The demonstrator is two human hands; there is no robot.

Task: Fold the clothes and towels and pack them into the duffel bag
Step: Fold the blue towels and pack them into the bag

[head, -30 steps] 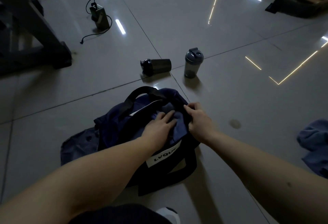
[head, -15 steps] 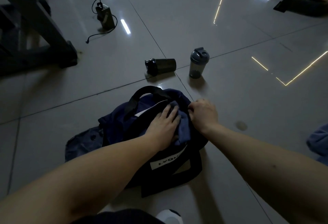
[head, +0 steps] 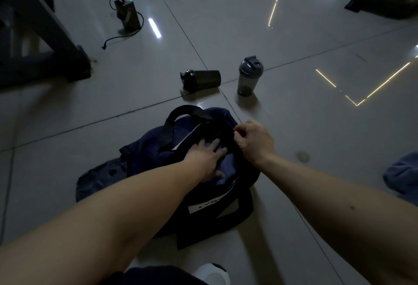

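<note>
Toppled bottle (head: 201, 79), upright shaker (head: 248, 76), beyond duffel bag (head: 199, 223)

The duffel bag (head: 144, 149) is navy with black straps (head: 168, 131) and a white label (head: 207, 204), the floor (head: 294, 47) glossy grey tile, the towel (head: 402, 176) blue.

Likely a gym: glossy tiled floor (head: 237, 20), upright shaker (head: 250, 76) and toppled shaker (head: 201, 80) beyond the grip of the right hand (head: 254, 142), machine frame (head: 45, 42) far left

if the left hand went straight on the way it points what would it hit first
The left hand would likely meet the far rim of the duffel bag, beside the right hand pinching it; depth unclear.
</note>
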